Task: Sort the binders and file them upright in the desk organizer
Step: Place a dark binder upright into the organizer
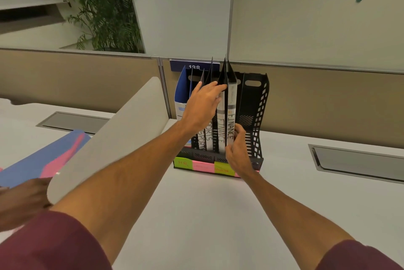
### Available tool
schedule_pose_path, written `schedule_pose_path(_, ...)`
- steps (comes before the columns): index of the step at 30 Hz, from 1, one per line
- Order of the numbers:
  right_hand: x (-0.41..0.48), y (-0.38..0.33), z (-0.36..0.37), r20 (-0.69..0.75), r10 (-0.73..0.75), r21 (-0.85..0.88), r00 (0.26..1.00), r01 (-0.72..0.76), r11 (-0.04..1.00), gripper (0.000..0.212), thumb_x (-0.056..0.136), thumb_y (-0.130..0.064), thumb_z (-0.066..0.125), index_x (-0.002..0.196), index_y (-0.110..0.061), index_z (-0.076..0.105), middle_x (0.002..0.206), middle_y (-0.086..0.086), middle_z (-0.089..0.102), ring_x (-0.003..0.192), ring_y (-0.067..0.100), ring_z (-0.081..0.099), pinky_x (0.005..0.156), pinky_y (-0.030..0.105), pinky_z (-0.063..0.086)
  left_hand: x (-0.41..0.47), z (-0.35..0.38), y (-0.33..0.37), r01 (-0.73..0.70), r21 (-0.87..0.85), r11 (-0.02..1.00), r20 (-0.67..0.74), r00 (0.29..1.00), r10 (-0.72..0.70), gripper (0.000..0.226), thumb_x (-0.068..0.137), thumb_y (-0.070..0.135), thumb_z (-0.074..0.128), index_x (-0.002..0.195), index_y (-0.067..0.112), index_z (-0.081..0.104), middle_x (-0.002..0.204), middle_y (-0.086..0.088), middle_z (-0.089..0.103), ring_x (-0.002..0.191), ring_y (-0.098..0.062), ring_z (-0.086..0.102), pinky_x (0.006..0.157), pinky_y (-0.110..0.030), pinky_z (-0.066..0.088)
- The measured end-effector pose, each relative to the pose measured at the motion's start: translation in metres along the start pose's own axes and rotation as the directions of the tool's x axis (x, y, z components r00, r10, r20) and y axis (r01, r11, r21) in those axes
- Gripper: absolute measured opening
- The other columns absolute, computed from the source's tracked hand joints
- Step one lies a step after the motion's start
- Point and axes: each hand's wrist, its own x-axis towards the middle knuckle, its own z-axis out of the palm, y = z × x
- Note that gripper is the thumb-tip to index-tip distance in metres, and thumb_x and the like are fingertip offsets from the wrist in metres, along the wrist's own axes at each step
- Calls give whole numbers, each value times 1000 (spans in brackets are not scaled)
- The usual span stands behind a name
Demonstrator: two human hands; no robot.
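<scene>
Head view: fingers of the right hand (238, 151) curl round the lower spine of the rightmost FINANCE binder (231, 114) — its long axis upright, directly ahead, standing in the desk organizer (255, 116). Its foot is probably seated, though the hand hides it. The left hand (204, 103) reaches higher, its straight fingertips laid on the neighbouring binder (220, 119) — both forearms extended forward.

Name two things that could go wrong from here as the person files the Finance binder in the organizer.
1. The right hand pinches the right Finance binder only low on its spine, so its top may tilt or jam against the neighbouring Finance binder.
2. The right wrist lies across the sticky labels on the front of the desk organizer and may brush one off.
</scene>
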Motion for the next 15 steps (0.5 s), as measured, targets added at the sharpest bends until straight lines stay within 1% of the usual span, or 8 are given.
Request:
schedule_pose_path(1,0,0,1,3,17,4,1000,-17,1000,70,87,12,43,146,-17,17,142,4,37,125,5,43,100,16,43,-1,0,0,7,-2,1000,1,1000,-7,42,98,12,46,139,14,44,143,-8,48,140,-17,34,121,-40,12)
schedule_pose_path(3,0,-1,2,-2,61,21,998,-61,998,71,88,16,40,148,-16,18,141,0,37,118,-10,42,90,-1,38,-1,-1,1,17,-1,1000,2,1000,-17,43,98,11,46,140,14,43,144,-8,47,141,-18,32,121,-39,11)
schedule_pose_path(5,-1,-5,-1,4,92,22,996,-92,996,71,88,15,41,149,-15,18,143,0,36,120,-10,40,91,-3,35,-1,-2,3,23,11,1000,18,1000,-23,45,97,11,47,142,15,41,145,-8,45,141,-18,30,121,-39,10)
schedule_pose_path(8,-8,-11,-9,48,92,-55,995,-89,995,71,91,5,46,151,-13,12,153,5,27,140,13,29,113,25,28,-2,-5,9,10,49,999,71,997,-14,51,96,12,50,145,17,35,149,-5,40,144,-19,24,121,-42,6)
schedule_pose_path(9,-12,-13,-12,48,100,-88,994,-96,991,71,92,1,48,152,-12,11,154,5,25,142,16,26,115,29,24,-4,-5,11,4,57,998,78,997,-8,54,96,12,51,146,18,32,151,-4,37,145,-19,22,121,-42,5)
schedule_pose_path(11,-23,-17,-18,22,105,-152,994,-101,983,70,94,-9,51,152,-12,12,154,7,24,143,19,24,114,29,19,-15,-5,16,20,56,998,59,998,-24,61,95,15,52,149,19,24,157,-2,26,147,-19,14,120,-42,3)
schedule_pose_path(12,-29,-19,-21,20,91,-193,996,-85,977,69,95,-16,53,151,-12,14,153,8,25,142,21,24,115,30,20,-24,-4,20,48,45,998,33,998,-50,63,96,18,52,150,20,21,158,-1,21,147,-19,11,120,-42,3)
schedule_pose_path(15,-58,-22,-33,115,102,-358,988,-54,932,71,94,-47,49,151,-18,18,155,3,23,143,21,23,114,45,31,-67,5,33,160,-8,987,-24,987,-161,68,95,27,54,151,19,17,159,0,16,148,-19,8,120,-43,4)
